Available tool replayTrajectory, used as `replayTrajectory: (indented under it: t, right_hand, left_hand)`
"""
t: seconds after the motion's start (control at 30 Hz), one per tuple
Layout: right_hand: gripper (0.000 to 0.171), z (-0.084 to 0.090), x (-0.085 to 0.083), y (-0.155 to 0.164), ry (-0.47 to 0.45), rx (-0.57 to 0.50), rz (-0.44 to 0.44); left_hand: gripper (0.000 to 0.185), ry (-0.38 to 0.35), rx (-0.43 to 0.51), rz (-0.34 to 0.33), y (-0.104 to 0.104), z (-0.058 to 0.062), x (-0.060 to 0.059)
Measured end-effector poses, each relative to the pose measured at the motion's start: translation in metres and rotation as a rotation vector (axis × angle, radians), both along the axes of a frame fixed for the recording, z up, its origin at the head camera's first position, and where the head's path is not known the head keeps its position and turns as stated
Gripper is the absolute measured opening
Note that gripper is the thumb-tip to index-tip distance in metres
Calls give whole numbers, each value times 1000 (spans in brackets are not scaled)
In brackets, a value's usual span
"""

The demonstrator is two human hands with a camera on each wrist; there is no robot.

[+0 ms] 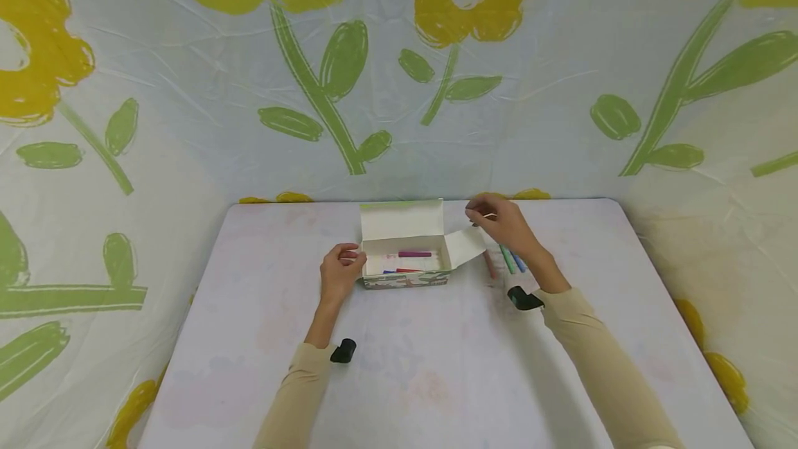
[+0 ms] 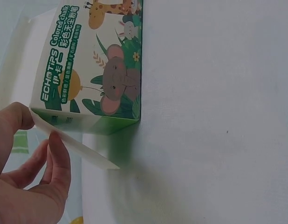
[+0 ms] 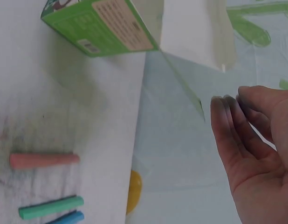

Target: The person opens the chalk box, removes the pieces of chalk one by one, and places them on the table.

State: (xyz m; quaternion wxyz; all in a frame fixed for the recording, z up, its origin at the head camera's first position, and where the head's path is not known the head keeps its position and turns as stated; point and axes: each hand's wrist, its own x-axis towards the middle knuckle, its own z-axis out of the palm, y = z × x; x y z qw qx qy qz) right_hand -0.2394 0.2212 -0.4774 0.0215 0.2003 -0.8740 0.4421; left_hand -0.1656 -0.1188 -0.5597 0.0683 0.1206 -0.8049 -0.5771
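Left hand: my left hand (image 1: 339, 272) pinches the left end flap (image 2: 72, 142) of the chalk box (image 1: 405, 255) between thumb and fingers, steadying it.
Box: open, lid up, at the table's far middle, long axis running left to right; purple, red and blue chalk sticks lie inside.
Right hand: my right hand (image 1: 501, 222) hovers just beyond the box's right flap (image 1: 464, 247); fingers loosely curled, chalk-dusted, holding nothing I can make out.
Loose chalk: pink (image 3: 44, 160), green (image 3: 51, 207) and blue (image 3: 65, 218) sticks lie parallel, right of the box, nearer my right hand.
Surface: white table (image 1: 436, 366), faintly chalk-smudged.
Room: flower-printed sheeting all round.
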Motion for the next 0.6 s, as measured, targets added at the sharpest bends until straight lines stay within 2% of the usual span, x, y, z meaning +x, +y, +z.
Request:
replayTrajectory:
  t: [0.33, 0.47, 0.6]
  right_hand:
    - [18, -4, 2, -38, -55, -8, 157]
    - [18, -12, 2, -51, -58, 16, 227]
    - [17, -22, 3, -63, -78, 36, 306]
  left_hand:
    - [25, 39, -47, 11, 4, 8, -1]
    - [27, 68, -43, 3, 5, 11, -2]
    - [26, 59, -40, 8, 5, 11, -1]
